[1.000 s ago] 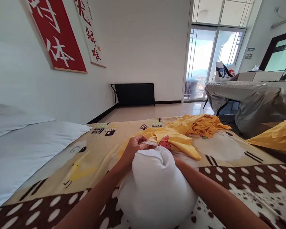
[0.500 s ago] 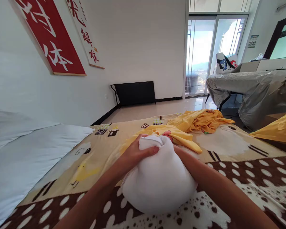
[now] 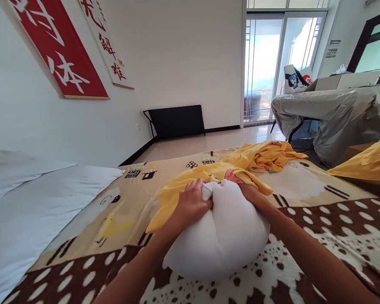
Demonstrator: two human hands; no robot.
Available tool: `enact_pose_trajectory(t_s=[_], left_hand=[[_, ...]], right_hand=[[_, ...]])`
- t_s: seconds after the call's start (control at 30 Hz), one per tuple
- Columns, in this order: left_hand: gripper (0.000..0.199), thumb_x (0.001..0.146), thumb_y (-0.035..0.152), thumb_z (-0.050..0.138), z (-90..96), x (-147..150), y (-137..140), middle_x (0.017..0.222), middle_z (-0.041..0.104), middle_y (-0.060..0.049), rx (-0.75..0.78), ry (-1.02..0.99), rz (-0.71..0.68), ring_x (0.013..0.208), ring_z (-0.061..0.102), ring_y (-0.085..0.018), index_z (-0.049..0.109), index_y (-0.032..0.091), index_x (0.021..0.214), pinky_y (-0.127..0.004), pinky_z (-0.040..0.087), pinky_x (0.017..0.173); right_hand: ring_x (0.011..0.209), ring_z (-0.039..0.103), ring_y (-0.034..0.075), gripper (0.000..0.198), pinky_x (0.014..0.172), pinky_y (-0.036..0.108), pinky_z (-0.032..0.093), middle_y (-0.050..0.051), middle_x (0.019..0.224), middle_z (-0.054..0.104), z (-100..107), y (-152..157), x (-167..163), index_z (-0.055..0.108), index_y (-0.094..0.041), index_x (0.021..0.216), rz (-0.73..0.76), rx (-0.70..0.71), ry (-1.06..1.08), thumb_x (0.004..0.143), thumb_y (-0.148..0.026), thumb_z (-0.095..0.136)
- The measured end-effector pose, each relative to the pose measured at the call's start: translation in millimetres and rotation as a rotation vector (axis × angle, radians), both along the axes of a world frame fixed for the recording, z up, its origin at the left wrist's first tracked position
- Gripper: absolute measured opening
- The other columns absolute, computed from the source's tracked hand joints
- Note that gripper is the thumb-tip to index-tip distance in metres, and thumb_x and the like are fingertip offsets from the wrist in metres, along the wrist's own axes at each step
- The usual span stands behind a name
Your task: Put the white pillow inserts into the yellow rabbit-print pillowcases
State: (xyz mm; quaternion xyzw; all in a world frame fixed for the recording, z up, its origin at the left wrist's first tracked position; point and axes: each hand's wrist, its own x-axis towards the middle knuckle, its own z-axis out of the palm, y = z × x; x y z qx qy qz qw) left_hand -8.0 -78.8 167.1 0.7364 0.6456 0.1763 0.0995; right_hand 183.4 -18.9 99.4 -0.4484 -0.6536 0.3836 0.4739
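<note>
A plump white pillow (image 3: 221, 236) lies on the patterned blanket (image 3: 304, 185) in front of me. My left hand (image 3: 193, 202) grips the pillow's far end, fingers bunched into the white fabric. My right hand (image 3: 251, 193) is at the same far end on the right side, mostly hidden behind the pillow. A yellow pillowcase (image 3: 209, 179) with a red print lies spread just beyond the pillow, touching both hands.
A second crumpled yellow cloth (image 3: 266, 155) lies farther back on the blanket. White bedding (image 3: 34, 202) fills the left. A grey covered sofa (image 3: 342, 114) stands at the right, a black panel (image 3: 177, 121) against the far wall, glass doors (image 3: 272, 67) behind.
My left hand went from pinching the pillowcase edge to gripping the pillow's far end. The pillow has sunk lower and moved away from me, toward the yellow pillowcase.
</note>
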Motion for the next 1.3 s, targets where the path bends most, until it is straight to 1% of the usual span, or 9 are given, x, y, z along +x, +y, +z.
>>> enact_pose_trajectory(t_s=[0.13, 0.27, 0.4, 0.6, 0.73, 0.9, 1.0, 1.1, 1.3], left_hand=[[0.023, 0.068, 0.028, 0.052, -7.5, 3.1, 9.5, 0.101, 0.059, -0.011, 0.056, 0.152, 0.006, 0.102, 0.052, -0.032, 0.049, 0.018, 0.089, -0.045, 0.041, 0.083], [0.026, 0.067, 0.032, 0.052, -5.7, 3.7, 15.6, 0.101, 0.061, -0.012, 0.072, 0.151, 0.027, 0.103, 0.052, -0.032, 0.052, 0.018, 0.09, -0.044, 0.041, 0.083], [0.039, 0.065, 0.038, 0.056, -2.5, -4.8, 19.6, 0.108, 0.063, -0.011, 0.032, -0.07, -0.001, 0.104, 0.055, -0.03, 0.057, 0.018, 0.098, -0.037, 0.042, 0.086], [0.035, 0.069, 0.042, 0.053, -7.6, -25.7, 10.3, 0.088, 0.066, -0.006, 0.033, -0.445, 0.002, 0.083, 0.06, -0.025, 0.061, 0.015, 0.09, -0.035, 0.045, 0.076], [0.047, 0.068, 0.05, 0.057, -3.8, -22.3, 8.6, 0.093, 0.068, -0.006, 0.001, -0.601, 0.01, 0.089, 0.06, -0.027, 0.062, 0.014, 0.097, -0.036, 0.046, 0.081], [0.043, 0.072, 0.049, 0.053, 10.5, -28.5, 17.3, 0.1, 0.069, -0.004, -0.293, -0.924, 0.129, 0.095, 0.061, -0.024, 0.064, 0.018, 0.099, -0.032, 0.048, 0.079], [0.04, 0.068, 0.045, 0.063, 17.4, -40.0, 20.9, 0.097, 0.067, -0.003, -0.386, -0.86, -0.038, 0.093, 0.06, -0.021, 0.063, 0.018, 0.097, -0.027, 0.046, 0.077], [0.043, 0.065, 0.048, 0.066, 17.7, -43.5, 20.4, 0.087, 0.063, -0.002, -0.373, -0.599, -0.168, 0.079, 0.058, -0.019, 0.058, 0.018, 0.095, -0.026, 0.044, 0.065], [0.02, 0.07, 0.038, 0.052, -1.3, -22.9, 12.2, 0.076, 0.057, -0.002, 0.055, -0.078, -0.149, 0.072, 0.052, -0.019, 0.046, 0.02, 0.076, -0.028, 0.036, 0.064]], right_hand=[[0.105, 0.058, 0.026, 0.04, 0.094, 0.043, 0.043, 0.008, 0.11, 0.066, 10.8, -27.7, 19.9, 0.068, -0.018, 0.105, 0.045, -0.026, -0.172, 0.087, -0.046, 0.045], [0.126, 0.043, 0.024, 0.045, 0.106, 0.044, 0.033, 0.007, 0.134, 0.052, 22.5, -80.8, 27.2, 0.052, -0.022, 0.13, -0.146, 0.288, -0.397, 0.092, -0.041, 0.037], [0.135, 0.03, 0.027, 0.053, 0.108, 0.047, 0.028, 0.011, 0.147, 0.035, 28.7, -106.8, 5.8, 0.036, -0.015, 0.141, -0.195, 0.55, -0.653, 0.092, -0.035, 0.04], [0.113, 0.052, 0.023, 0.037, 0.1, 0.042, 0.034, 0.012, 0.119, 0.061, 31.0, -76.7, -27.8, 0.057, -0.014, 0.117, 0.162, 0.544, -0.922, 0.094, -0.031, 0.034], [0.117, 0.047, 0.027, 0.033, 0.1, 0.043, 0.032, 0.016, 0.117, 0.06, 27.9, -52.9, -41.2, 0.061, -0.01, 0.111, 0.115, 0.532, -1.048, 0.088, -0.023, 0.042], [0.118, 0.048, 0.024, 0.034, 0.099, 0.039, 0.034, 0.013, 0.126, 0.056, 24.5, -26.6, -37.3, 0.058, -0.013, 0.115, 0.159, 0.454, -1.016, 0.089, -0.02, 0.038], [0.12, 0.048, 0.021, 0.037, 0.1, 0.037, 0.033, 0.011, 0.129, 0.054, 22.1, -25.4, -26.5, 0.053, -0.015, 0.123, 0.149, 0.487, -0.953, 0.092, -0.022, 0.033], [0.119, 0.048, 0.02, 0.038, 0.102, 0.037, 0.032, 0.01, 0.127, 0.055, 19.3, -35.4, -17.0, 0.05, -0.016, 0.126, 0.074, 0.561, -0.88, 0.095, -0.024, 0.031], [0.116, 0.048, 0.024, 0.038, 0.097, 0.04, 0.038, 0.015, 0.126, 0.054, 18.1, -74.9, -9.3, 0.052, -0.011, 0.124, -0.235, 0.81, -0.73, 0.09, -0.021, 0.039]])
